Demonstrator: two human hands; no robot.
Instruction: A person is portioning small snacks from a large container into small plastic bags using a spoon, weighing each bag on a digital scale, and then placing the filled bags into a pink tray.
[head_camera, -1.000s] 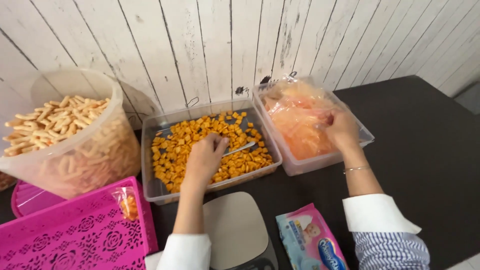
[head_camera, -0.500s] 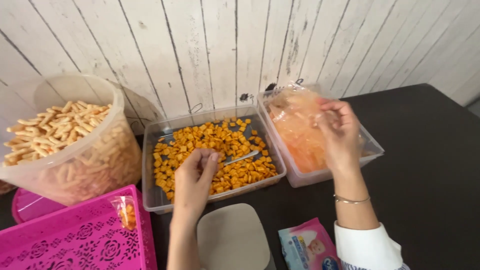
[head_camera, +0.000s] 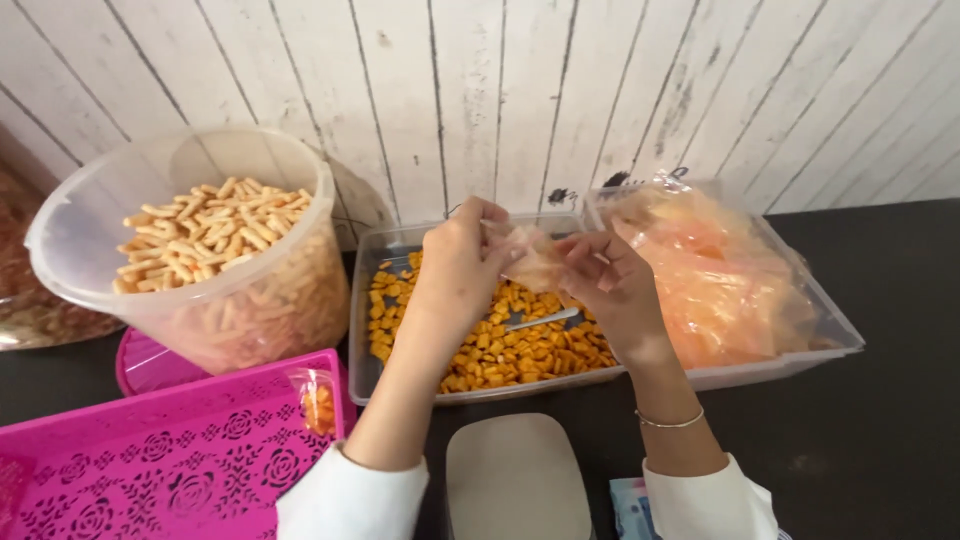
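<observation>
Standing at a dark tabletop (head_camera: 880, 420), a person in white sleeves works a small clear plastic bag (head_camera: 535, 258) between both hands. Nearest the viewer sit a grey kitchen scale (head_camera: 515, 475), the corner of a blue wet-wipes pack (head_camera: 630, 505) and a pink perforated tray (head_camera: 160, 460) with one filled snack packet (head_camera: 318, 400) lying at its edge. Above the scale, the left hand (head_camera: 462, 262) pinches one side of the bag's mouth while the right hand (head_camera: 612, 285), a thin bracelet at its wrist, grips the other; both are closed on the film and held over a clear tub of orange square crackers (head_camera: 500, 345), where a scoop handle (head_camera: 540, 320) rests among the pieces. Parting the mouth cleanly would seem to call for rubbing the two layers apart with thumb and fingertip, keeping the bag above the tub so nothing spills elsewhere. To the right a second clear tub (head_camera: 790, 350) holds a heap of empty bags; to the left a round tub of pale stick snacks (head_camera: 210, 230) stands on a pink lid. Behind everything rises a wall of weathered white planks (head_camera: 500, 90).
</observation>
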